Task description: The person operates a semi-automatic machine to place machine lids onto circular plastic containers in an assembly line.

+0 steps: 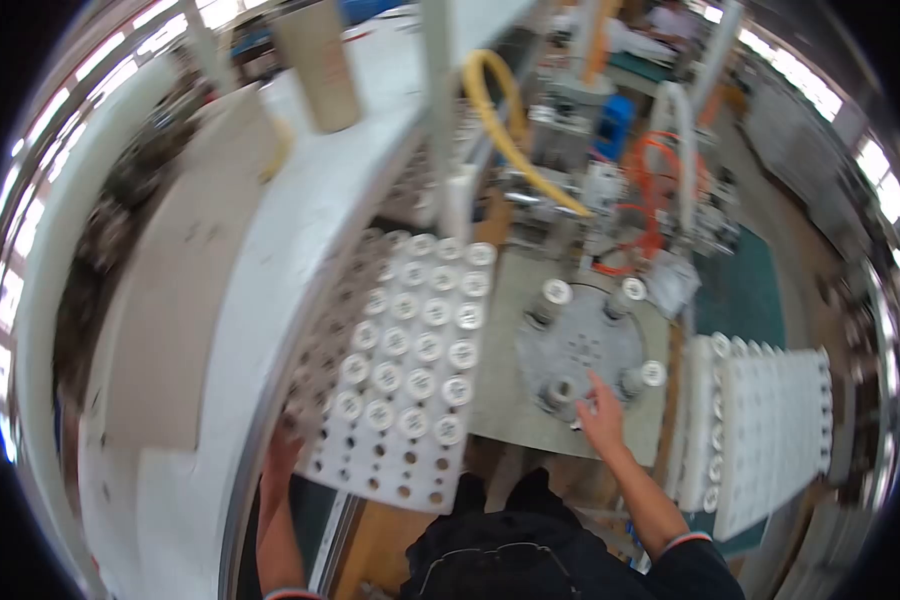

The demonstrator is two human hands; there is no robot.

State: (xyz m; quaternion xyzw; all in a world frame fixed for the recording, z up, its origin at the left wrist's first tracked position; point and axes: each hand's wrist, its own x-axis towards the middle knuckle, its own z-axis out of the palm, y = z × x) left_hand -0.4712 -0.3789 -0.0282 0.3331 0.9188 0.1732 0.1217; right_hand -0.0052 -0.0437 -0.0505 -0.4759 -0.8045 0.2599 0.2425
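Note:
My right hand [600,415] is over the front of a round grey plate [595,340], beside its front left post [558,392]; the index finger points forward, and the hand looks empty. White round caps top the other posts, such as the one at the back left [556,292]. A white tray [385,478] with rows of white round parts [396,341] lies left of the plate. My left hand [285,447] is at the tray's left front edge, blurred, its fingers mostly hidden.
A machine with a yellow hose [510,145] and orange tubes [650,200] stands behind the plate. More white trays [775,430] stand at the right. A long white table [260,270] runs along the left, with a beige container [320,70] on it.

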